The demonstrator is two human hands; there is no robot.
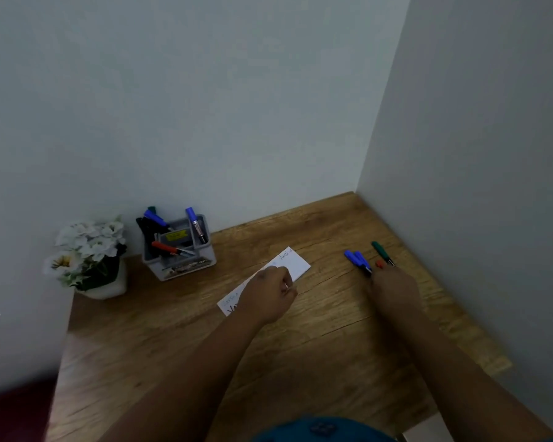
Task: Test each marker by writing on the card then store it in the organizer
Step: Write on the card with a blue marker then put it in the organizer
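Observation:
A white card (296, 263) with handwriting lies on the wooden desk (300, 346). My left hand (268, 296) rests on the card's middle with its fingers curled into a fist; nothing shows in it. To the right lie two blue markers (358, 260), a green marker (381, 251) and a red-capped marker (379, 264). My right hand (393, 290) covers their near ends, and its fingers are hidden from view. The grey organizer (186, 266) stands at the back left and holds several markers, among them an upright blue one (194, 226).
A white pot of white flowers (88, 255) stands left of the organizer at the desk's left edge. Walls close the desk at the back and on the right (460, 186). Bare wood lies between the card and the loose markers.

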